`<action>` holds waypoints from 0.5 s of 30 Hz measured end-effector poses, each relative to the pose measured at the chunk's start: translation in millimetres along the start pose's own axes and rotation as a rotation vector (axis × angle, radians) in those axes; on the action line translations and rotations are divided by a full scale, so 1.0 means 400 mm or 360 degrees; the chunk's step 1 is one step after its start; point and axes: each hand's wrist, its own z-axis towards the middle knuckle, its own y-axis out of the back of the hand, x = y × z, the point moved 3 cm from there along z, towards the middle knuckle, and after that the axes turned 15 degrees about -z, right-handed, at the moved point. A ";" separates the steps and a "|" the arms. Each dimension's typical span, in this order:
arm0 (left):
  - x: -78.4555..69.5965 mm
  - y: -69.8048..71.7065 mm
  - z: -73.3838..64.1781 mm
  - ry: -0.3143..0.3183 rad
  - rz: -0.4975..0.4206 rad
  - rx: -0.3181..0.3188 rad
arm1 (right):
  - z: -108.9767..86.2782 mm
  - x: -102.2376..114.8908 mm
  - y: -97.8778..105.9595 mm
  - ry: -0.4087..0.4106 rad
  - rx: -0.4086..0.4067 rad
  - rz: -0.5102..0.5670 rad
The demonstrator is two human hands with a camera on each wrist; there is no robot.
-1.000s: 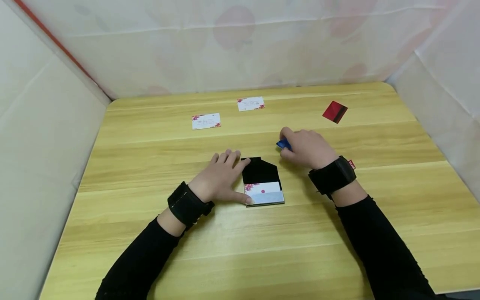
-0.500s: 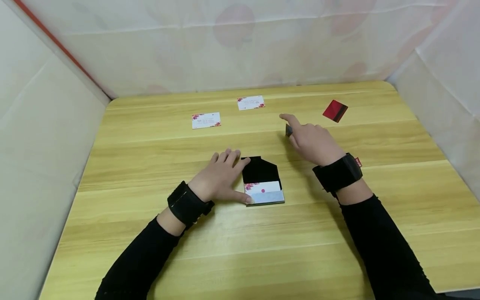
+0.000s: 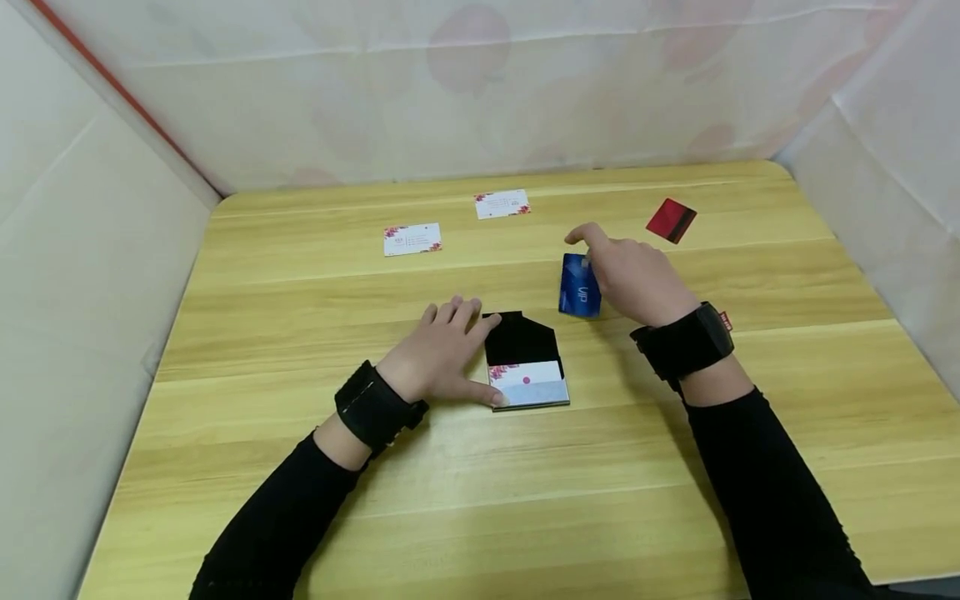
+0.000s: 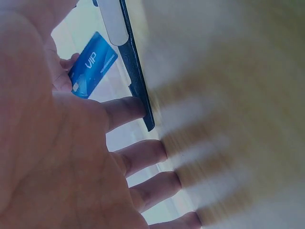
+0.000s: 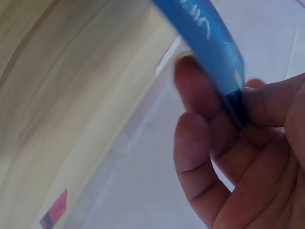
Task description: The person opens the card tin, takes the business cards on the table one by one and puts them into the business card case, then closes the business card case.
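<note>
A blue VIP card (image 3: 579, 287) is pinched at one corner by my right hand (image 3: 637, 277), its index finger stretched out ahead. In the right wrist view the thumb presses the card (image 5: 209, 47) against the fingers, and its face is tilted. My left hand (image 3: 442, 354) lies spread at the left side of an open black card holder (image 3: 521, 340). The thumb touches its front left corner and the index fingertip its back left corner. In the holder's pocket sits a white card with pink flowers (image 3: 528, 372). The left wrist view shows the holder edge-on.
Two white business cards with pink flowers, one to the left (image 3: 412, 240) and one farther back (image 3: 502, 204), lie toward the table's rear. A red card with a dark stripe (image 3: 671, 221) lies at the back right. Pale cloth walls (image 3: 480, 92) surround the wooden table (image 3: 480, 517).
My right hand has lifted the blue card and turned it so its VIP face shows, moving slightly away and right. The left hand and the card holder have stayed put.
</note>
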 end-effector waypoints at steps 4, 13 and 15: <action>-0.001 -0.003 -0.002 0.0002 -0.0016 0.0015 | -0.001 0.004 -0.004 0.0015 0.0072 0.0053; -0.001 -0.002 0.001 0.0001 0.0014 0.0010 | 0.001 0.011 -0.008 0.0101 0.0050 0.0046; 0.000 -0.001 0.002 0.0002 0.0023 0.0011 | 0.000 0.014 -0.012 0.0110 0.0072 0.0048</action>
